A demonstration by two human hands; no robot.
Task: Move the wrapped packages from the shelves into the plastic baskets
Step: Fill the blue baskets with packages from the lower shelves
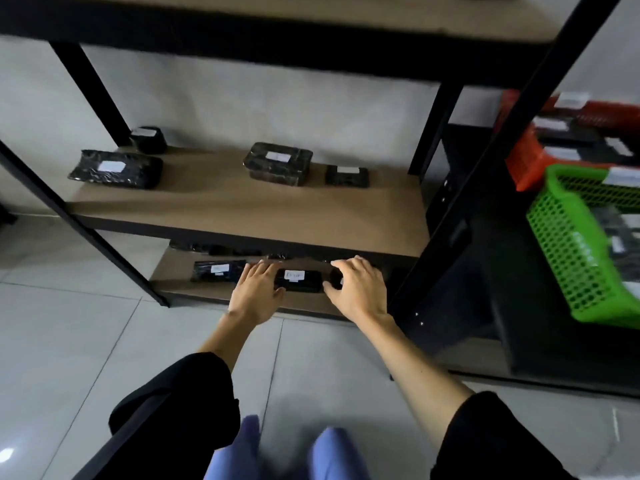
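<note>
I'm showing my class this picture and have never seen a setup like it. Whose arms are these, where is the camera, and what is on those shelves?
There is no machine here. One wide-angle camera sits on a person's head and looks forward and down, so you see that person's own arms. The left hand and right hand reach to the bottom shelf, one on each side of a small black wrapped package with a white label. Whether they grip it yet is hard to tell. Another package lies to its left. The middle shelf holds four more black packages. At the right stand a green basket and an orange basket, already holding packages.
</note>
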